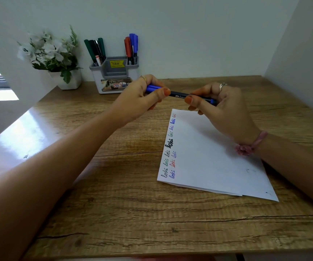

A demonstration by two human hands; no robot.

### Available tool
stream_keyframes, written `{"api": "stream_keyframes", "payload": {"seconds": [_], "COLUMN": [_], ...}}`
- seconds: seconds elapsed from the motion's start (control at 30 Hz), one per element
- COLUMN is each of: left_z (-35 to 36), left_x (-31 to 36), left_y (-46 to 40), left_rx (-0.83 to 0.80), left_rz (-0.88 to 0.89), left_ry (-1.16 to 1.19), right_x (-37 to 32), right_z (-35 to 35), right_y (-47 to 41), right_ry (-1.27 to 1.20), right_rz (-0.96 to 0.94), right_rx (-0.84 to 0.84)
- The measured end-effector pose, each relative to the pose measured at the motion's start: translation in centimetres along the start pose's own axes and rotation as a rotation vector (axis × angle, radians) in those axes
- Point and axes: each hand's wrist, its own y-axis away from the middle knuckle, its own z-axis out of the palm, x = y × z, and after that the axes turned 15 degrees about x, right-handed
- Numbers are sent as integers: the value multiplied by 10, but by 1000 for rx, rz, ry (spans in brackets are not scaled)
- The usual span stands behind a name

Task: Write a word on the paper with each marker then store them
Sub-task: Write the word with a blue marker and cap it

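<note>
1. at the far left of the table (114, 213), the holder (114, 74) is standing against the wall, already carrying green and black markers (95, 50) in its left pocket and red and blue markers (132, 48) in its right pocket, so most of the set is looking stored.
2. your left hand (144, 95) is closing around the blue cap end of the blue marker (180, 94), pinching it between thumb and fingers.
3. the marker is hanging in the air above the table, just beyond the far edge of the paper (212, 153). its long axis is running nearly level, left to right, dipping slightly toward your right; the cap end is pointing left toward the holder.
4. your right hand (225, 110) is gripping the other end of the barrel; you are either pulling the cap off or pressing it on, and i cannot tell which.
5. the paper is showing two rows of "loki" in several colours along its left edge, so the writing is looking largely done; this marker is the one not yet in the holder.
</note>
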Motion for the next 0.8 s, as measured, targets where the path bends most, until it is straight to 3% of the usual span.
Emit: {"api": "stream_keyframes", "payload": {"seconds": [0.4,0.53,0.63,0.8], "left_z": [1,-1,3,9], "left_x": [0,7,8,3], "left_y": [0,-2,-2,-1], "left_rx": [9,109,213,259], "left_rz": [47,45,-30,-303], "left_ry": [15,187,368,633], "right_x": [-4,-11,-10,1], "right_z": [0,4,11,15], "right_y": [2,3,6,5], "right_ry": [33,-33,-39,-13], "right_rz": [-4,29,23,13], "right_rx": [-28,-45,-80,-143]}}
